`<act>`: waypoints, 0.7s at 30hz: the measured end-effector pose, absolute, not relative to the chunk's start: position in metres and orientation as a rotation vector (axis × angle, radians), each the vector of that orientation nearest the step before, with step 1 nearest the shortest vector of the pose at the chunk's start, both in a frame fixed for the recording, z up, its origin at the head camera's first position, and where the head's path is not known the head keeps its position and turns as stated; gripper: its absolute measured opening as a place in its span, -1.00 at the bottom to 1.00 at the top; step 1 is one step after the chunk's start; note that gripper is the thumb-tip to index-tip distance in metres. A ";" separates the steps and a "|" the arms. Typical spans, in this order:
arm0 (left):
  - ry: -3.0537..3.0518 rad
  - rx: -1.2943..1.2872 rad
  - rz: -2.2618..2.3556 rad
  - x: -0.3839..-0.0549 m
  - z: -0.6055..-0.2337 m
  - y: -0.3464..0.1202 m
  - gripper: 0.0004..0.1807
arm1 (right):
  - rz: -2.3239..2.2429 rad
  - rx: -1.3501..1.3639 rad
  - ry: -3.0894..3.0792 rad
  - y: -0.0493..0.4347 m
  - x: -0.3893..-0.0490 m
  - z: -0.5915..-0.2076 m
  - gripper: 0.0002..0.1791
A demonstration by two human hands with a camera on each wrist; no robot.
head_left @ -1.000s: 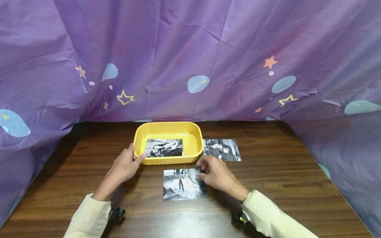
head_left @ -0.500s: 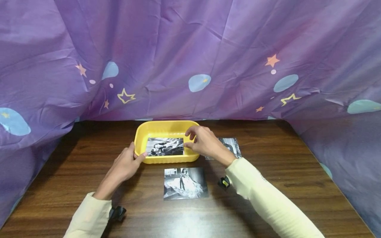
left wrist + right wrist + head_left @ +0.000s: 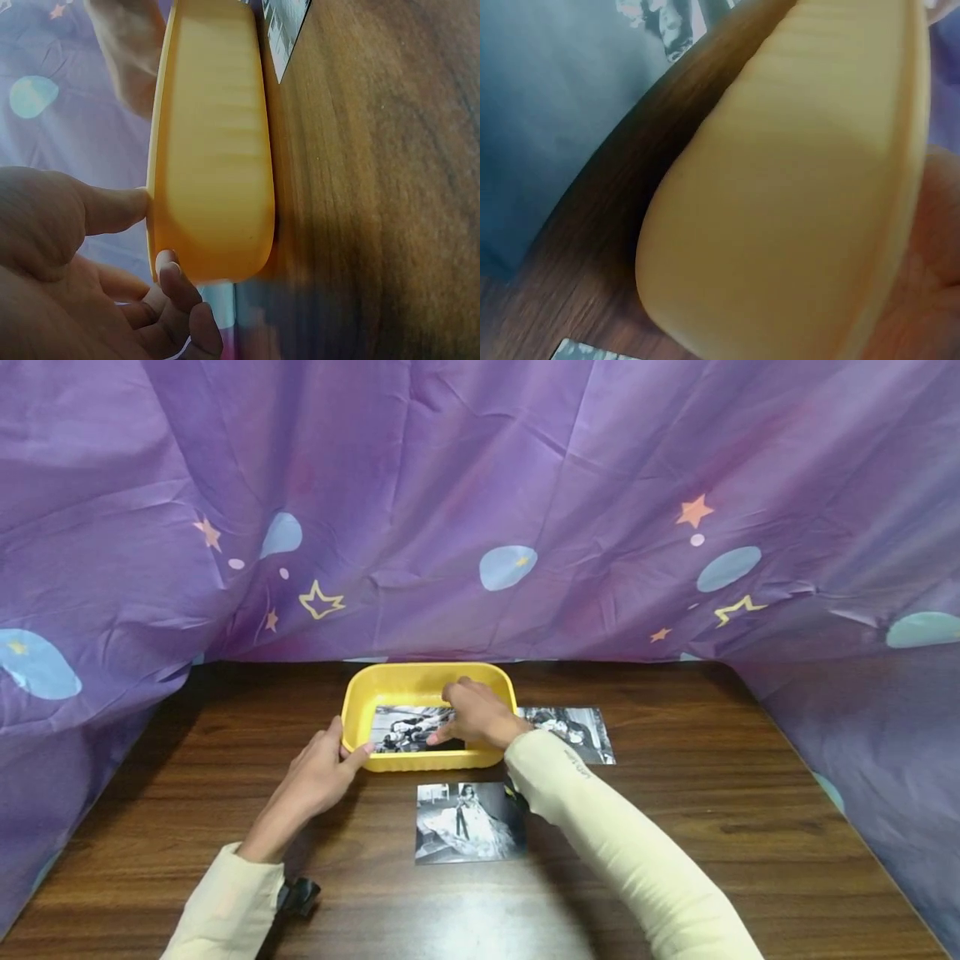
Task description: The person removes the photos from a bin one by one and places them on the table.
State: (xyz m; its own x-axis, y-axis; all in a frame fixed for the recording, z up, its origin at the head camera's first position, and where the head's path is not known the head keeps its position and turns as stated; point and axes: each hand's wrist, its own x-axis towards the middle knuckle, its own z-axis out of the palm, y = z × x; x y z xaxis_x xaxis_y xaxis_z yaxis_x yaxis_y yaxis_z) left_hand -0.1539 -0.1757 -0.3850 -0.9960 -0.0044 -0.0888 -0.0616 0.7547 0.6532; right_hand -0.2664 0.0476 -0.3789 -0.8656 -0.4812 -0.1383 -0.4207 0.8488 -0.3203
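Note:
A yellow plastic basket (image 3: 429, 762) stands on the table, with a black-and-white photo (image 3: 405, 727) lying inside. My left hand (image 3: 318, 777) holds the basket's left front corner. In the left wrist view, the thumb (image 3: 120, 210) lies on its rim and the fingertips (image 3: 171, 274) are on the outside wall. My right hand (image 3: 480, 714) reaches over the right rim into the basket. Its thumb and fingers are spread apart above the photo's right part, which they partly cover; whether they touch it cannot be told. In the right wrist view the basket wall (image 3: 780, 202) hides most of this hand.
Another photo (image 3: 577, 735) lies against the basket's right side. A third photo (image 3: 468, 827) is on the table in front, partly under the right forearm. The wooden table (image 3: 712, 827) ends at a purple curtain (image 3: 420, 485) behind.
My right hand has moved from the front photo, up and left, over the basket's right rim and into it. The left hand keeps its hold on the corner.

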 end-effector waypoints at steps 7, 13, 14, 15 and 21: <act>2.862 -0.052 1.065 -0.153 -0.385 -0.176 -0.14 | -0.315 -0.658 2.789 0.036 -0.272 -0.386 -0.24; 2.859 -0.056 1.072 -0.153 -0.383 -0.176 -0.13 | -0.290 -0.656 2.816 0.034 -0.275 -0.390 -0.37; 2.861 -0.055 1.074 -0.153 -0.383 -0.176 -0.13 | -0.298 -0.655 2.820 0.033 -0.276 -0.391 -0.37; 2.862 -0.056 1.075 -0.153 -0.383 -0.176 -0.13 | -0.306 -0.659 2.824 0.033 -0.276 -0.391 -0.38; 2.882 -0.039 1.075 -0.154 -0.384 -0.176 -0.26 | -0.331 -0.647 2.852 0.032 -0.276 -0.394 -0.30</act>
State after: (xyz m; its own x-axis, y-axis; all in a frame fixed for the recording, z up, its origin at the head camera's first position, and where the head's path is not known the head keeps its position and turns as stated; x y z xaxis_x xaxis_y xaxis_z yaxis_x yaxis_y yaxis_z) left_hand -0.1540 -0.1760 -0.3845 -0.9975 -0.0006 -0.0702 -0.0464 0.7556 0.6534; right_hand -0.2765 0.0323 -0.3938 -0.8846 -0.4440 -0.1425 -0.3995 0.8793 -0.2593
